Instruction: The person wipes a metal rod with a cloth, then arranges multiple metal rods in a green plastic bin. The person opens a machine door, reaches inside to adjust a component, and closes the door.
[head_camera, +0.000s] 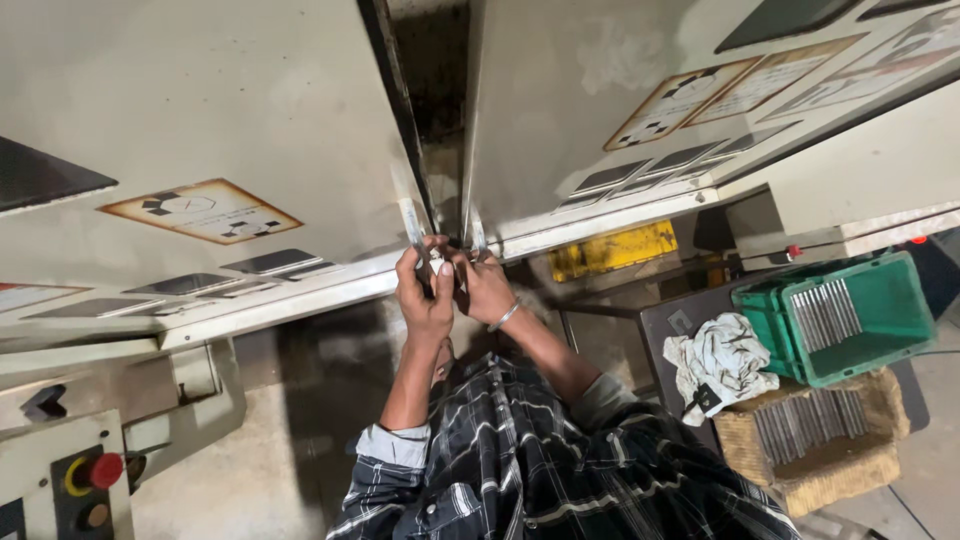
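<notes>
The plaid shirt (540, 470) fills the bottom of the view, its sleeves rolled up on both forearms. Both hands reach up to the gap between two cream machine doors (250, 130). The left hand (424, 290) has its fingers curled around a small metal part (440, 262) at the lower edge of the doors, beside a door handle (412, 225). The right hand (487, 288) (a metal bangle (506, 316) sits on its wrist) presses against the same part, its fingers bent around it; how firmly, I cannot tell. To the right, well apart, a green crate (880, 300) of metal strips stands on a woven basket (830, 450), beside a crumpled rag (720, 362). A red button (105, 470) shows at lower left.
</notes>
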